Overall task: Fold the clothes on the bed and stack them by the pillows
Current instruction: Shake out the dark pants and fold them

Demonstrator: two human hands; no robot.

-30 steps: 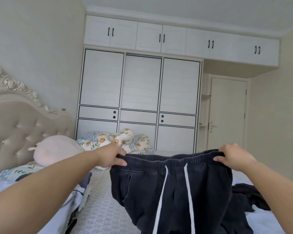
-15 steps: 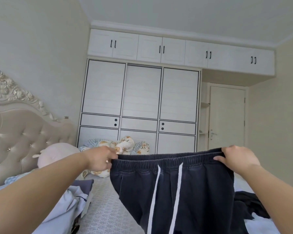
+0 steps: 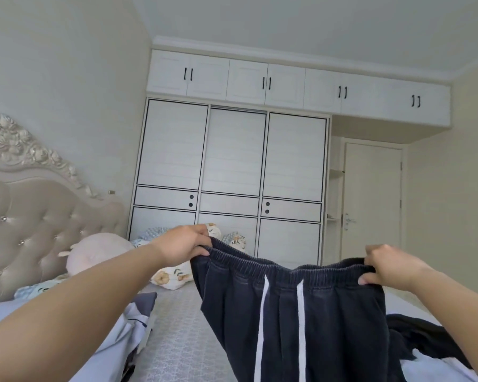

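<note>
Both arms reach out in front, bare and almost straight. The left hand (image 3: 183, 245) is up a bit higher, fingers curled in a pinch. The right hand (image 3: 389, 267) sits lower, fingers curled tight too.

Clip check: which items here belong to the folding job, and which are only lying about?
Part of the job:
dark pants, held up by the waistband in left hand and right hand
black garment on the bed
light blue clothes
bed

Lying about:
pink plush
patterned bedding
wardrobe
door
</note>
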